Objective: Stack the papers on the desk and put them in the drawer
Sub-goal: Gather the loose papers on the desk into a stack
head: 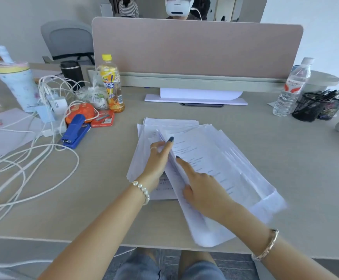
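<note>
A loose fan of white printed papers (221,158) lies spread on the beige desk (108,195), right of centre. My left hand (159,158) is on the fan's left part, its fingers curled around the edge of some sheets. My right hand (203,188) lies flat on the tilted upper sheets, index finger stretched toward the left hand. The near corner of the papers hangs a little over the desk's front edge. No drawer is in view.
Left: blue stapler (74,131), red staple box (102,118), tangled white cables (23,168), tea bottle (112,83), tumbler (18,85). Right: water bottle (292,87), black mesh pen holders (316,106). A pink divider (197,49) stands behind, and a person sits beyond it.
</note>
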A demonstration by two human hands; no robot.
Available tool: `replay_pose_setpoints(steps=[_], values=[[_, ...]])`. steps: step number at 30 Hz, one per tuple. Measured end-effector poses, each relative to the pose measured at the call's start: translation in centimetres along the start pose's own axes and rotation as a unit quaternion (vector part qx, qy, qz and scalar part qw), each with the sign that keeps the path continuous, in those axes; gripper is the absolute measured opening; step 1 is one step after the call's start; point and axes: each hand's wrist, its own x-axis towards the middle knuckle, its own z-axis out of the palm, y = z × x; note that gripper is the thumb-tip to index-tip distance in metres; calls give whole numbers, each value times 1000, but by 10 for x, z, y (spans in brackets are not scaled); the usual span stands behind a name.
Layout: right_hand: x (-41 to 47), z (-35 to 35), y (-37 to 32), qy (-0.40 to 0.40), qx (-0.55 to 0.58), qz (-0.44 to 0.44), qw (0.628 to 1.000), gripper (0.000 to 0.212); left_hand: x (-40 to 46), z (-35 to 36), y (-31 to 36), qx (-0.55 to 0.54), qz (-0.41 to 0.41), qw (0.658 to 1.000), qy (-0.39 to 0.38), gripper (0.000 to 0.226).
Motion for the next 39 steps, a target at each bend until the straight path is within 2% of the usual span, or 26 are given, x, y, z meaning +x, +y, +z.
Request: replay_pose_setpoints(steps=[2, 5, 7, 8, 10, 11, 13, 15, 16, 19, 22, 24, 28, 33, 35, 37, 39], values=[[-2, 6, -4, -7, 34, -8, 999, 72, 3, 0, -2, 9, 7, 1000, 4, 67], [0, 0, -1, -63, 122, 15, 990, 81, 8, 0, -4, 56, 41, 997, 38, 60], [6, -10, 14, -18, 184, 48, 982, 74, 10, -2, -4, 72, 61, 994, 47, 60], [12, -16, 28, 31, 179, 67, 981, 71, 11, -4, -4, 79, 76, 993, 49, 62], [23, -27, 63, 109, 97, 132, 980, 71, 13, -11, -1, 109, 120, 985, 63, 71], [28, -31, 79, 114, 47, 180, 976, 75, 15, -16, 2, 141, 142, 977, 79, 76], [34, -36, 106, 74, -12, 271, 960, 84, 21, -29, 5, 268, 150, 943, 132, 89], [36, -35, 117, 38, -19, 314, 948, 89, 32, -43, 6, 362, 91, 912, 169, 105], [38, -34, 118, 39, -15, 316, 948, 90, 36, -48, 7, 368, 54, 913, 164, 110], [43, -26, 108, 66, 32, 293, 953, 85, 42, -56, 10, 332, 13, 935, 126, 109], [50, -15, 90, 78, 68, 269, 958, 82, 51, -55, 13, 177, -6, 979, 104, 84], [56, -8, 76, 74, 84, 250, 962, 82, 53, -53, 13, 131, -24, 987, 85, 67], [61, 0, 60, 67, 134, 227, 962, 79, 51, -53, 7, 125, -39, 990, 55, 49], [63, 3, 77, 99, 289, 246, 920, 87, 34, -47, 11, 104, 45, 993, 31, 37], [66, -7, 85, 103, 327, 254, 905, 94, 24, -44, 22, 65, 89, 994, 8, 40], [69, -29, 91, 97, 394, 211, 889, 88, 11, -42, 40, 23, 133, 991, -15, 45], [70, -58, 91, 91, 449, 137, 878, 68, -2, -40, 62, -2, 184, 982, -41, 38]])
